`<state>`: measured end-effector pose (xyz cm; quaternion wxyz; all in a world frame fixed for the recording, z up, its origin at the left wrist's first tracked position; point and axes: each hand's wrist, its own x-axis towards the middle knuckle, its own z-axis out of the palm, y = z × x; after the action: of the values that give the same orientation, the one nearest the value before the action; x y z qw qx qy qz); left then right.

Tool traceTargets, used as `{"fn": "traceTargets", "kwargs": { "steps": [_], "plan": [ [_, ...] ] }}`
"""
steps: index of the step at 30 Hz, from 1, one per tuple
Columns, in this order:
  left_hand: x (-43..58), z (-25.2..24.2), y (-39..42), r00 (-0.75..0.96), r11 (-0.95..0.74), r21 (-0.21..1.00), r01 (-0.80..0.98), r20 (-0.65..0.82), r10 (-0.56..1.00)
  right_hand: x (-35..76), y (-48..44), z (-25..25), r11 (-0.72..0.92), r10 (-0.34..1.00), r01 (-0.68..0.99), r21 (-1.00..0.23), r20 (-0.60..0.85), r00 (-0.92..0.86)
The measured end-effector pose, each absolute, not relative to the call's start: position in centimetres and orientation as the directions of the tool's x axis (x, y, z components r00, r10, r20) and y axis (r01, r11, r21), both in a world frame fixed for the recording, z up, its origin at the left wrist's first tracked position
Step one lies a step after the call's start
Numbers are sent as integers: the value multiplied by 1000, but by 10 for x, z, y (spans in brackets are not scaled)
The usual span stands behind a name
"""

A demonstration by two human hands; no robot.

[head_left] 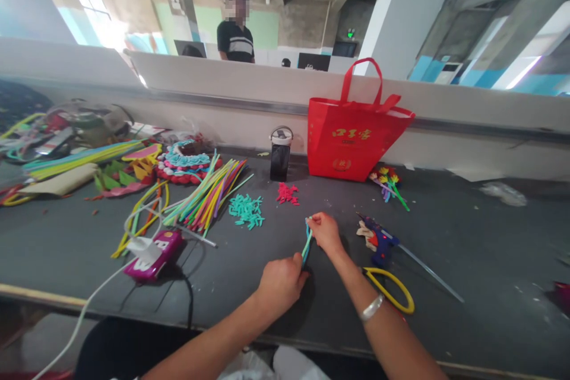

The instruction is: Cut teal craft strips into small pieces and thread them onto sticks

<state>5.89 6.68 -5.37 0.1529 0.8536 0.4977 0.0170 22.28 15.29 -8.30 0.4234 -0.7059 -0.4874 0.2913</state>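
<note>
Over the dark tabletop (222, 285), my left hand (281, 280) is closed around the lower part of a few light green and blue pipe cleaners (307, 243). My right hand (325, 230) pinches their upper ends between thumb and fingertips. Beyond my hands lie a pile of short teal pieces (247, 211) and a smaller pile of pinkish-red pieces (287, 193). Right of my right forearm are yellow-handled scissors (394, 291), partly hidden by that arm. Close by rests a blue glue gun (382, 243) with a long clear glue stick (431, 273) in it.
Long multicoloured pipe cleaners (209, 196) lie at left, behind a purple power strip (155, 255) with a white cable. A black bottle (280, 154) and red tote bag (356, 136) stand along the back partition. A person (236, 35) stands beyond it.
</note>
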Motion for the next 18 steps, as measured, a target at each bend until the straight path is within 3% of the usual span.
{"fn": "traceTargets", "kwargs": {
  "steps": [5,9,12,14,16,18],
  "plan": [
    [58,-56,66,505,-452,302,839,-128,853,217,163,-75,-199,943,483,-853,-32,332],
    [45,-47,78,421,-366,547,753,27,907,207,157,-59,-164,970,375,-912,-81,227],
    [37,-38,99,243,-230,838,495,121,962,195,146,-47,-117,987,218,-969,-89,131],
    [36,-32,112,215,-44,973,225,-5,977,187,140,-40,-87,993,111,-990,-77,94],
    [39,-27,120,319,163,987,-4,-153,935,180,137,-38,-73,994,19,-997,-71,88],
    [45,-27,124,387,276,955,-112,-213,897,176,137,-38,-71,993,-57,-996,-76,94]
  ]
}}
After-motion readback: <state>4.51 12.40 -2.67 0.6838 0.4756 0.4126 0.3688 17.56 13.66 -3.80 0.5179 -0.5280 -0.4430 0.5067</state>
